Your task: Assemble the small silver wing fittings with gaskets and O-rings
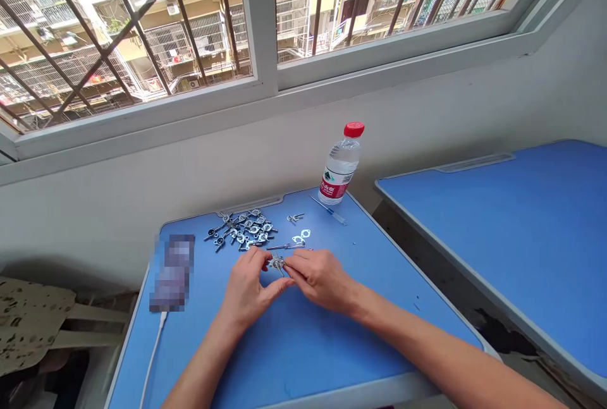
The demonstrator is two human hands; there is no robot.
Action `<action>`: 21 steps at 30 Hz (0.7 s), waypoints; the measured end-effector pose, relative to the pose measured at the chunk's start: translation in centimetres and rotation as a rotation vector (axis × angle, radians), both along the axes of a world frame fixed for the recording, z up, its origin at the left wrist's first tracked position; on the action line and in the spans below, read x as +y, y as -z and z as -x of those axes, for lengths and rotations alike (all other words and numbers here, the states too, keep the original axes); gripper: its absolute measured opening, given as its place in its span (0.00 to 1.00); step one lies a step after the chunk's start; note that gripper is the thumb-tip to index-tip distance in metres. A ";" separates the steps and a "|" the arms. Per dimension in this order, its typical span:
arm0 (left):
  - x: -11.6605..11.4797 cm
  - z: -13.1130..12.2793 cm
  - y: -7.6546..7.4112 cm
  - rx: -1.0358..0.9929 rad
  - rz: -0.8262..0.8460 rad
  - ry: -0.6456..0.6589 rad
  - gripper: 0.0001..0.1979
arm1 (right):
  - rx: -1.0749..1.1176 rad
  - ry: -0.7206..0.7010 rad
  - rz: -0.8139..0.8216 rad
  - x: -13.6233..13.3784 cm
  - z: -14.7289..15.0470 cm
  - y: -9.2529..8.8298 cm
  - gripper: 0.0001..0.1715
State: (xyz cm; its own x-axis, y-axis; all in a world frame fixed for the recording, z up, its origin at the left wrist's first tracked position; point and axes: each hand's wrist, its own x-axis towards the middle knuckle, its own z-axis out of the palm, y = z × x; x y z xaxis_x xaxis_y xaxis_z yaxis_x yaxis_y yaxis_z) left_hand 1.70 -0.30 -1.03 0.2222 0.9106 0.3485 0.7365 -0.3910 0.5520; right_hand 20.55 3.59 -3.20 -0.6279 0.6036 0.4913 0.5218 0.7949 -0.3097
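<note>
Head view: left hand [246, 290] and right hand [323, 277], fingers curled nearly closed, hold a metal part [276, 263] just below frame centre. Fine two-handed manipulation appears underway; the next move calls for steady fingertips.

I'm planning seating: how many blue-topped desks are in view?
2: the first desk beneath the left hand and right hand, the second desk to its right, cut off by the frame.

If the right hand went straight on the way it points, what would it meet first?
The right hand would first meet the small metal piece, which it seems to be touching; the left hand appears just beyond, though exact depth is unclear.
</note>
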 end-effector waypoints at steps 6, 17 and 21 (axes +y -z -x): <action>0.0 0.0 0.5 0.160 -0.117 0.007 0.11 | -0.006 0.033 -0.112 -0.4 0.2 0.1 0.17; -0.1 0.1 0.2 0.249 -0.275 0.091 0.10 | -0.023 -0.009 -0.172 -0.4 0.1 0.0 0.17; 0.1 0.3 0.3 0.320 -0.258 0.142 0.09 | -0.114 -0.050 -0.177 -0.1 -0.1 0.1 0.17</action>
State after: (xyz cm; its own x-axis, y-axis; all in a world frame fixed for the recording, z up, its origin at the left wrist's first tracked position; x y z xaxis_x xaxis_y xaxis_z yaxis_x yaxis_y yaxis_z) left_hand 1.36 -0.20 -1.35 0.4732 0.7553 0.4534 0.7836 -0.5961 0.1752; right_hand 20.65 3.54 -3.32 -0.7124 0.4812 0.5109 0.5043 0.8572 -0.1043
